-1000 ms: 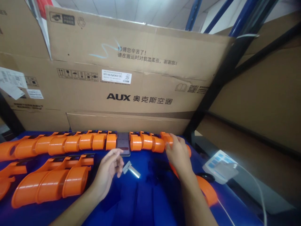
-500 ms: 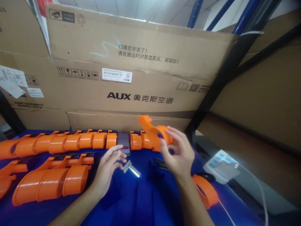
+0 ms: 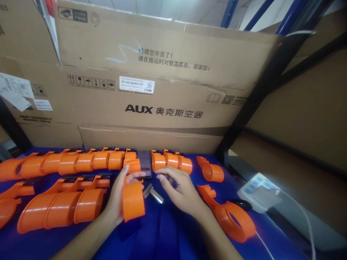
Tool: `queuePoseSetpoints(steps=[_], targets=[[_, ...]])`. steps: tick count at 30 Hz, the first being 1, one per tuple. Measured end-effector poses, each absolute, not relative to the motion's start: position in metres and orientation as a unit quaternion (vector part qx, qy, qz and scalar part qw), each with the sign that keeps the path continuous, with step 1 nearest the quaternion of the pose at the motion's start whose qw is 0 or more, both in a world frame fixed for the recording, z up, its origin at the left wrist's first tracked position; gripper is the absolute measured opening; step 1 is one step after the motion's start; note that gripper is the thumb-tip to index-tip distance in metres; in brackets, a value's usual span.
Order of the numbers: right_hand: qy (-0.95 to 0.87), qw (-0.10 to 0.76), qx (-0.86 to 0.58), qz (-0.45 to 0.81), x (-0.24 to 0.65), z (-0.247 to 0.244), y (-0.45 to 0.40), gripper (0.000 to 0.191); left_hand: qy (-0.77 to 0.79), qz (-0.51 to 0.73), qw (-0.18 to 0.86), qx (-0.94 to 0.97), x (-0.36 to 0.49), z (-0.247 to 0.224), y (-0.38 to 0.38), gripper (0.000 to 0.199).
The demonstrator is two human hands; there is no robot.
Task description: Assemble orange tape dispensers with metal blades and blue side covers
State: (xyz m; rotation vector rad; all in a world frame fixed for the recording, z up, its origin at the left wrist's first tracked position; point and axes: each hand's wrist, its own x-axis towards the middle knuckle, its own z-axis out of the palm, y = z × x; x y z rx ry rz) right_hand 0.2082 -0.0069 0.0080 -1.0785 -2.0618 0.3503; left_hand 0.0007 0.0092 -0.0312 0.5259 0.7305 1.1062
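An orange plastic holder (image 3: 133, 202) with a round cup is gripped in my left hand (image 3: 118, 196), upright over the blue surface. My right hand (image 3: 177, 187) is empty, its fingers apart and slightly curled, just right of a small metal razor-like tool (image 3: 155, 195) lying on the cloth. Behind both hands a phone (image 3: 144, 162) lies between two groups of orange holders. Two more orange holders, one farther back (image 3: 214, 172) and one nearer (image 3: 238, 222), lie to the right of my right hand.
Several orange holders (image 3: 67, 164) line the back left, with another row (image 3: 63, 207) nearer. A white power strip (image 3: 258, 191) with a cable sits at the right on the blue cloth (image 3: 165, 231). A cardboard wall (image 3: 108, 119) and dark shelf post (image 3: 244, 104) stand behind.
The orange holder has gone from my right hand to my left hand. My right hand has moved left and down and let go. The view has shifted slightly.
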Motion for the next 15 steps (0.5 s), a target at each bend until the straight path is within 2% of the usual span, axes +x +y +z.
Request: queuePoseSetpoints(steps=[3,6,9,15], targets=[[-0.839,0.213,-0.491,0.100,0.212,0.007,-0.003,0.012,0.327,0.500,0.755,0.269,0.002,-0.033,0.007,0.054],[-0.846,0.103,-0.516,0.088,0.210,0.000,-0.002,0.017,0.330,0.486,0.750,0.305,0.005,-0.036,0.008,0.053],[-0.845,0.070,-0.524,0.081,0.205,-0.009,-0.001,0.021,0.333,0.483,0.742,0.326,0.006,-0.040,0.011,0.052],[-0.848,0.069,-0.520,0.071,0.203,-0.013,0.002,0.008,0.337,0.489,0.733,0.332,0.006,-0.039,0.010,0.051]])
